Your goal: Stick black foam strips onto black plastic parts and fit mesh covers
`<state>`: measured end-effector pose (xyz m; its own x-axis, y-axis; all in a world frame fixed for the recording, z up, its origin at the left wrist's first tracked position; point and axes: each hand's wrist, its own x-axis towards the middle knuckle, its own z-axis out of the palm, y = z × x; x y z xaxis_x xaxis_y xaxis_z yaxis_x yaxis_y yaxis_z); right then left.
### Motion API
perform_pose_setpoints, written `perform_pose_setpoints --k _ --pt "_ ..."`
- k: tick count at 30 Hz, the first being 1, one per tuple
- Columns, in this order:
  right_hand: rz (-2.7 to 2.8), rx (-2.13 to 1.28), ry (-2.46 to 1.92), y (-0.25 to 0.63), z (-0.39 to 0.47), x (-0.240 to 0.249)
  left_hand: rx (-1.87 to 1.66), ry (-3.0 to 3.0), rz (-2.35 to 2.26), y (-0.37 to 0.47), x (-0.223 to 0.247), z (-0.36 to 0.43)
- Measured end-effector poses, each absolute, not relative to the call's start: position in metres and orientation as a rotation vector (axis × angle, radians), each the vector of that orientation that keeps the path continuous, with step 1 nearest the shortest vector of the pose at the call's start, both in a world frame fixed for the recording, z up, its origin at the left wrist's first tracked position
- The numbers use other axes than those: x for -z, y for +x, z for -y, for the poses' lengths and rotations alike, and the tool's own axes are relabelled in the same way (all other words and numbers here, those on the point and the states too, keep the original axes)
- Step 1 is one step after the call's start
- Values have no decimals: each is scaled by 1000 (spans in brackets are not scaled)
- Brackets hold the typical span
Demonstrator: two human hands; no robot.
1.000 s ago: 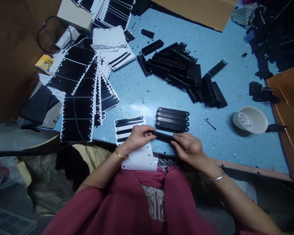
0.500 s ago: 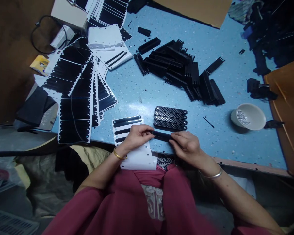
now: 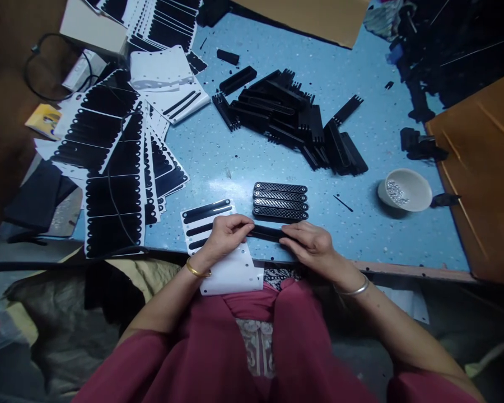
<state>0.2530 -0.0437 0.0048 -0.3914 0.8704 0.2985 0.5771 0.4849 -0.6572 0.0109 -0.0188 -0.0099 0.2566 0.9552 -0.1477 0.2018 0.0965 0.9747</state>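
Observation:
Between my two hands, just over the table's front edge, is a slim black plastic piece (image 3: 267,233). My left hand (image 3: 228,235) pinches its left end, and my right hand (image 3: 311,243) grips the right end with thumb and fingers. Under my left wrist lies a white backing sheet (image 3: 231,274) with several black rounded-end strips (image 3: 205,211) on it; part of it hangs over the edge. Right behind the held piece, several black pieces with a textured top (image 3: 280,200) lie side by side in a neat stack.
A loose heap of black plastic pieces (image 3: 277,106) covers the table's middle back. Sheets of black stickers (image 3: 114,207) pile up at left with a cable across them. A white bowl (image 3: 411,190) of small metal parts stands at right, near an orange-brown panel (image 3: 483,168).
The view has shifted slightly, so the table's things appear further left. Both hands keep hold of the black piece, with little change in their grip.

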Motion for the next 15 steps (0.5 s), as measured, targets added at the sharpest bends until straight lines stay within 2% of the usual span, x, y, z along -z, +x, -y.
perform_pose_setpoints --k 15 --pt "2067 -570 -1133 257 50 5 -851 1303 -1158 12 9 19"
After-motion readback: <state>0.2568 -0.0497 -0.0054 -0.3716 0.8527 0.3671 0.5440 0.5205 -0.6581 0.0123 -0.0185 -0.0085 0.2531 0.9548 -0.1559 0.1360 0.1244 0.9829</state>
